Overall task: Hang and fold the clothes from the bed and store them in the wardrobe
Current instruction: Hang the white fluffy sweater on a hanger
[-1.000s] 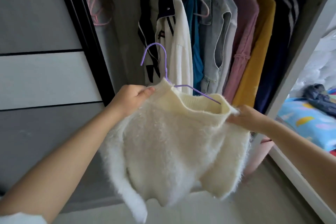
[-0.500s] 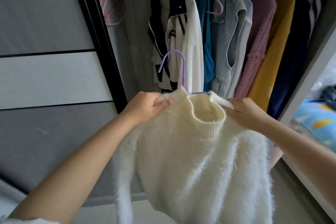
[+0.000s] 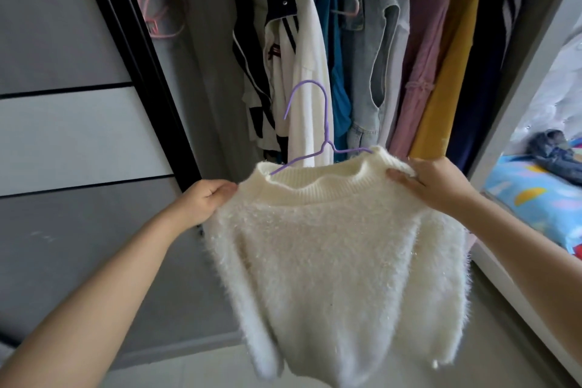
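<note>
Currently: your left hand (image 3: 206, 203) and right hand (image 3: 433, 184) each grip a shoulder of the white fuzzy sweater (image 3: 340, 261), on the purple hanger (image 3: 318, 135), before the wardrobe's hung clothes (image 3: 378, 50). Risk: uneven pulling slips a shoulder off.

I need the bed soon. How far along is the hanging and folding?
Done: several garments already hang in the wardrobe. In hand: the left hand and right hand grip a white fuzzy sweater with a purple hanger in its neck, not yet hung. Left: dark clothing lies on the bed.
</note>
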`<move>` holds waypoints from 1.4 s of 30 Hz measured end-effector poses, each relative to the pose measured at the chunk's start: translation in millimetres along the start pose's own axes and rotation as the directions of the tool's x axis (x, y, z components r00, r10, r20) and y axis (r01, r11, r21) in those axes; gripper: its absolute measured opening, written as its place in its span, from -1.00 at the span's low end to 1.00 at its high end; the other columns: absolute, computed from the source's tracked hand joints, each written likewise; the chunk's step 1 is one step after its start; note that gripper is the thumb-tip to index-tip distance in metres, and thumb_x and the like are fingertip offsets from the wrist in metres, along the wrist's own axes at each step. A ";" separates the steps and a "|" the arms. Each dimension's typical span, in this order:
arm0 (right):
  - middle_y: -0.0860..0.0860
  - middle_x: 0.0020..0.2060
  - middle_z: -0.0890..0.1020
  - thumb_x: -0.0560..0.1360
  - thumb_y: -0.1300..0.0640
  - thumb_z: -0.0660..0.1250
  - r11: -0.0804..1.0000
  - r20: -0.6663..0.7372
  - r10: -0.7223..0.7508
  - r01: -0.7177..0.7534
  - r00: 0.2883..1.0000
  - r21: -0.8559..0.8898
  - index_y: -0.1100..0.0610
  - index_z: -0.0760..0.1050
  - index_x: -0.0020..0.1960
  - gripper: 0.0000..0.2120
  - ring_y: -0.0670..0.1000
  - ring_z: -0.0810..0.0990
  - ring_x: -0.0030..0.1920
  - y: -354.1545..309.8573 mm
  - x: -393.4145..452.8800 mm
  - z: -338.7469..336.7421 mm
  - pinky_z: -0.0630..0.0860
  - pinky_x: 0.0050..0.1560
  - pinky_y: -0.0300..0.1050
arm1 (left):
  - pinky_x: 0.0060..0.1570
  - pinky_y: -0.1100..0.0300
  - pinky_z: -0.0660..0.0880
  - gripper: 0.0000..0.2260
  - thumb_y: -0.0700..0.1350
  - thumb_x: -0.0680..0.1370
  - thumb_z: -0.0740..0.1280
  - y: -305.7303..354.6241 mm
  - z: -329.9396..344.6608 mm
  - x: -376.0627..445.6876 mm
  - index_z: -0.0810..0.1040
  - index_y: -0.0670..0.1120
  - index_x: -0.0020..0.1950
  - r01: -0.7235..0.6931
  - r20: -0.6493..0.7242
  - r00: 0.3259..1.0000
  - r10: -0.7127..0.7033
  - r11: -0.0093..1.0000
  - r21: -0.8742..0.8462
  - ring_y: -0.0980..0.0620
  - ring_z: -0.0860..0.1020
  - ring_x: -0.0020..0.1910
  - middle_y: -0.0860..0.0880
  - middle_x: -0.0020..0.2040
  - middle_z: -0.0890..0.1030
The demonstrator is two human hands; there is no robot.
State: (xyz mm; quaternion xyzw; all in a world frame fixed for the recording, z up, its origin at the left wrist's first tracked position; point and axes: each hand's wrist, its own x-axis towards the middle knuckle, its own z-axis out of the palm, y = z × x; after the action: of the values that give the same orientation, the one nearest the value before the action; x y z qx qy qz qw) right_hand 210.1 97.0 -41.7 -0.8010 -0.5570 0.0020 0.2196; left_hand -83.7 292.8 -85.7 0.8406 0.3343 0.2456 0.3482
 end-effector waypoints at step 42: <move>0.07 -0.32 0.54 0.46 0.09 0.38 0.657 -0.178 0.270 -0.046 0.946 0.752 0.13 0.47 -0.29 -0.81 0.12 0.55 -0.18 -179.2 195.2 -90.7 0.52 0.02 0.05 | 0.20 -0.06 0.25 -0.75 -0.17 0.49 0.33 92.6 -220.2 160.2 0.58 -0.34 0.05 0.086 -0.370 0.704 0.606 0.444 0.892 -0.25 0.30 0.26 -0.28 0.14 0.49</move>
State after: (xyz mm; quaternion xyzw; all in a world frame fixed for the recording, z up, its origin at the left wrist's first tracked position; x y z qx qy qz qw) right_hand 146.9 290.4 150.8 -0.6810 -0.3996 0.1358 0.5985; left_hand -84.6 453.5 152.9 0.7974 0.3619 0.3729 -0.3068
